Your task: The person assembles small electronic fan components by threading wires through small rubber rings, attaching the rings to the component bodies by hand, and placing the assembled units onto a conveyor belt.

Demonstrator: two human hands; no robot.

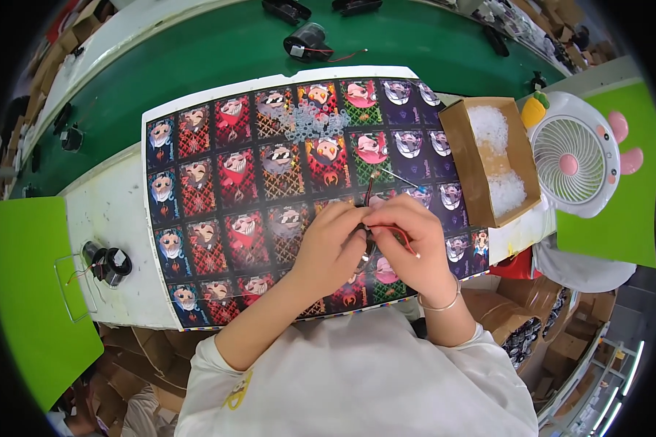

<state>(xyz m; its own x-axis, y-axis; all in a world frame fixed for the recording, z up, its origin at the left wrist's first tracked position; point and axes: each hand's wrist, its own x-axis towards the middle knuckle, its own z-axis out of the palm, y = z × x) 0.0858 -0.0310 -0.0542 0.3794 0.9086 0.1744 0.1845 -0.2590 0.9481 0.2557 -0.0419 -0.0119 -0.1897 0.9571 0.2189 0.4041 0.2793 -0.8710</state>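
My left hand [333,244] and my right hand [410,240] meet over the printed sheet, fingertips pinched together on a small dark part with wires [370,244]. Fingers cover most of that part, so its exact kind is hidden. A red wire [401,231] loops out over my right fingers and ends in a small white plug. More dark and red wire [369,191] sticks up beyond my fingertips. Just past my right hand lies a thin metal rod with a blue end [420,189]. Farther off, several small clear rings [317,122] sit in a loose pile on the sheet.
An open cardboard box [457,164] holding small white translucent pieces stands to the right, beside a white fan [574,156]. Black round motor-like units rest at left [108,264] and on the green belt [307,44]. The sheet [233,182] carries rows of cartoon cards.
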